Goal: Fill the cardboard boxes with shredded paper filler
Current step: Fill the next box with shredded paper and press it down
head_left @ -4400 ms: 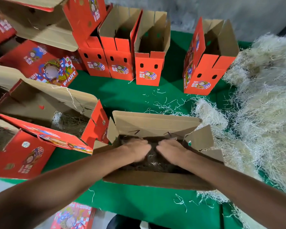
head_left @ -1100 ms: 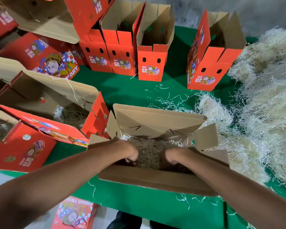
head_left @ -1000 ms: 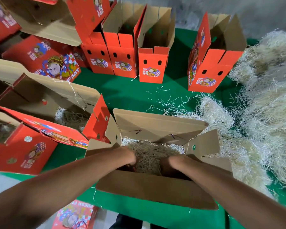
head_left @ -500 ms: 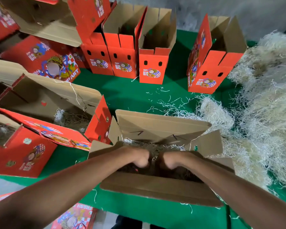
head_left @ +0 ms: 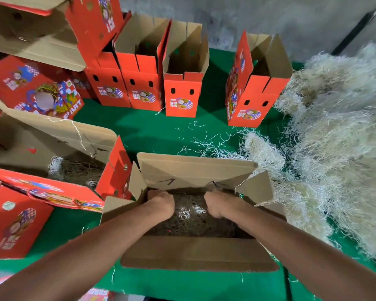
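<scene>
An open brown cardboard box sits on the green table in front of me, with dark shredded paper filler covering its bottom. Both my hands are inside it, toward the far wall. My left hand and my right hand are a little apart and sunk into the filler. Their fingers point down and are hidden in the shreds. A big heap of pale shredded paper lies on the right of the table.
A red printed box with some filler lies open on my left. Three upright red boxes stand at the back, and another red box to their right. More red boxes are stacked on the left. Loose shreds lie on the green cloth.
My hands moved from the near side of the box to the middle, then apart toward the far wall. The filler now lies lower and darker in the box.
</scene>
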Demonstrator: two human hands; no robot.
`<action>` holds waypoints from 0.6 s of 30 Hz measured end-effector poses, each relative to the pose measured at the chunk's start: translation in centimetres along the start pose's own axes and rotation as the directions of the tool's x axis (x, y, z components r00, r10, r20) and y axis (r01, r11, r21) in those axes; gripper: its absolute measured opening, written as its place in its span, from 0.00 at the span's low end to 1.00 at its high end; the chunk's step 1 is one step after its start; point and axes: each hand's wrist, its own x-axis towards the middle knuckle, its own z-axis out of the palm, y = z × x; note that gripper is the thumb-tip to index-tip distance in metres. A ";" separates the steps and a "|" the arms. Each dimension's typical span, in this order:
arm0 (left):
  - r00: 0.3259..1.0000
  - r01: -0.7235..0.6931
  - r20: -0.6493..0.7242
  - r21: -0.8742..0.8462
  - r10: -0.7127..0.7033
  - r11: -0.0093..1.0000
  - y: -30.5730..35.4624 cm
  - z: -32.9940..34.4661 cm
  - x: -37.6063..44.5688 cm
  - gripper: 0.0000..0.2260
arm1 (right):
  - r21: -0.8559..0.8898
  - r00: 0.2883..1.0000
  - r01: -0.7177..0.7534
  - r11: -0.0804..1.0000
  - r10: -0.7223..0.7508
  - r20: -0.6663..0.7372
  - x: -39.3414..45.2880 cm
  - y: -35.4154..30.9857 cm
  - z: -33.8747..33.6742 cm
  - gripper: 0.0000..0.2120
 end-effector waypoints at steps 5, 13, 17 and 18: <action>0.998 -0.064 0.009 0.056 0.064 0.996 -0.8 0.6 0.5 0.15 | -0.048 0.998 -0.017 0.999 0.015 -0.055 -0.4 0.5 0.8 0.15; 0.975 -0.213 -0.075 -0.071 0.208 0.974 -1.7 -0.3 -3.9 0.11 | 0.175 0.982 0.075 0.982 -0.042 -0.185 -5.4 1.7 -1.3 0.10; 0.963 -0.263 -0.020 -0.276 0.268 0.925 -1.9 -0.6 -7.2 0.17 | 0.121 0.953 0.109 0.987 -0.070 -0.294 -8.2 1.5 -1.3 0.16; 0.956 -0.280 -0.005 -0.323 0.294 0.904 -1.7 -0.6 -8.1 0.18 | 0.056 0.958 0.096 0.994 -0.077 -0.275 -8.9 1.4 -1.0 0.16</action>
